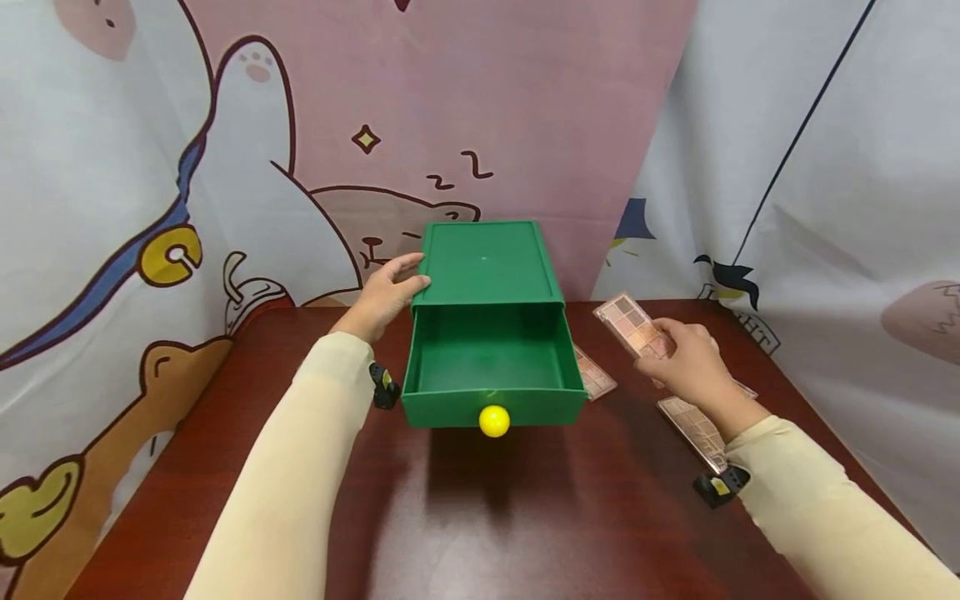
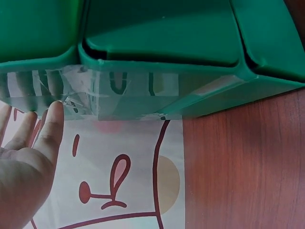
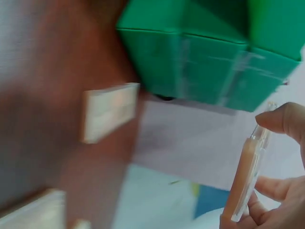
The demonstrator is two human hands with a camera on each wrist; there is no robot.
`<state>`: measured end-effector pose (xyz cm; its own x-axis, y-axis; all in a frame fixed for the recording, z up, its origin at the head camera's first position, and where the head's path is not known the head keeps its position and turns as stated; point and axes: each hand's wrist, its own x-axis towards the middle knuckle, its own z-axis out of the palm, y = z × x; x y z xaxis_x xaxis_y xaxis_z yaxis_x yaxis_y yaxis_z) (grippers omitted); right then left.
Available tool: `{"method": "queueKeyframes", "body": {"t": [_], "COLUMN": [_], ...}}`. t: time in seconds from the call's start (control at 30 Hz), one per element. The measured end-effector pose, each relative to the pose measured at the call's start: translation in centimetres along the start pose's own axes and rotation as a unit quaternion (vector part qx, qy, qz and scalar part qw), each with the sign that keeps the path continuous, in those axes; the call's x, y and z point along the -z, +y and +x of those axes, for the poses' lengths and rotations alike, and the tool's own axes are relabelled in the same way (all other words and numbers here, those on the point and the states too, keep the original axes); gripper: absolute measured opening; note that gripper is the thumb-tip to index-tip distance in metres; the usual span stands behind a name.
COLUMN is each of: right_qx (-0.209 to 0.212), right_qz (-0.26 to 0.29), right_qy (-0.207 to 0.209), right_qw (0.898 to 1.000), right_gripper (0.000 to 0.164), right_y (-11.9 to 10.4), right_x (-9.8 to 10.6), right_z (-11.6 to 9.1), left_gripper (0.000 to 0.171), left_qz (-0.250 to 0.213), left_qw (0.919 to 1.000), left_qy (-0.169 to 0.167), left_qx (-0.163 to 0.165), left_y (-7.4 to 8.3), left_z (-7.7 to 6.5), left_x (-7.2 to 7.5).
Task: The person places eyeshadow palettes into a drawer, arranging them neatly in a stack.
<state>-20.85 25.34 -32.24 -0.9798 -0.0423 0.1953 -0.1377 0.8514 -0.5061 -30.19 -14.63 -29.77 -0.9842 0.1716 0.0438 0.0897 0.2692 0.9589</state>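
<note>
While aloft, palette in right grip.

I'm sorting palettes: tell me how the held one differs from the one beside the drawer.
The held palette is raised off the table; the drawer-side palette lies on it. The right hand grips the held one; neither hand touches the drawer-side one. In the head view, the hand partly covers the held one, the drawer the drawer-side one. Both are flat rectangles with several pans.
</note>
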Motion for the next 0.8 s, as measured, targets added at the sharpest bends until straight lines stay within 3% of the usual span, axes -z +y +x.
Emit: {"method": "queueKeyframes", "body": {"t": [0.4,0.6,0.8], "right_qx": [0.095,0.133,0.152], "right_qz": [0.001,-0.003,-0.020], "right_qy": [-0.053,-0.075,-0.136], "right_qw": [0.994,0.988,0.979], "right_gripper": [0.064,0.057,0.060], "right_y": [-8.7,-12.3,-15.2], "right_x": [4.4,5.1,4.8], "right_z": [3.2,3.6,3.9], "left_gripper": [0.054,0.054,0.054], "left_qz": [0.013,0.010,0.006], "left_qw": [0.9999,0.9999,1.0000], "left_qy": [0.001,0.002,0.003], "left_qx": [0.004,0.003,0.001], "left_y": [0.2,0.1,0.0], "left_z": [0.0,0.0,0.2], "left_x": [-0.1,-0.1,0.0]}}
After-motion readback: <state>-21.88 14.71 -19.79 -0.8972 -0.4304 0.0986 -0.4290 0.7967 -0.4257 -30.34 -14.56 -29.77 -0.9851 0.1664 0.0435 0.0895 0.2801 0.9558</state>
